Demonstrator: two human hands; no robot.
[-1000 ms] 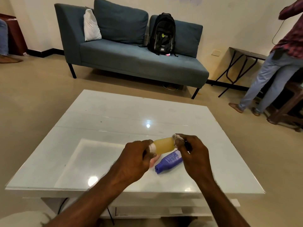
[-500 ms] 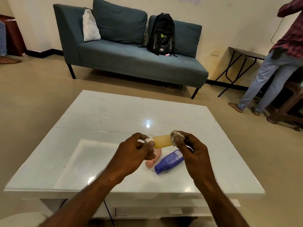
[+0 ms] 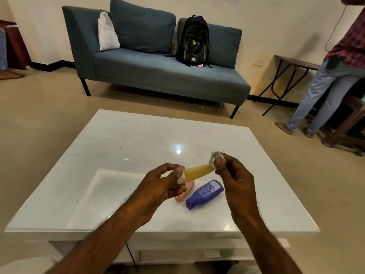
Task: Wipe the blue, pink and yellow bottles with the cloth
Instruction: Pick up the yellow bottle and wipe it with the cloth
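My left hand (image 3: 162, 185) holds the yellow bottle (image 3: 198, 172) by its white cap end, above the white table (image 3: 128, 147). The bottle points up and to the right. My right hand (image 3: 235, 178) pinches a small crumpled whitish cloth (image 3: 214, 158) against the bottle's far end. Below, the blue bottle (image 3: 205, 193) lies on its side on the table. The pink bottle (image 3: 184, 192) lies beside it to the left, partly hidden by my left hand.
A blue sofa (image 3: 158, 72) with a black backpack (image 3: 194, 41) and a white pillow (image 3: 107, 34) stands beyond the table. A person in jeans (image 3: 325, 89) stands at the right by a dark side table (image 3: 292, 63).
Both hands have lifted the yellow bottle slightly. The cloth has slid to the bottle's far end, and the pink bottle beneath shows more.
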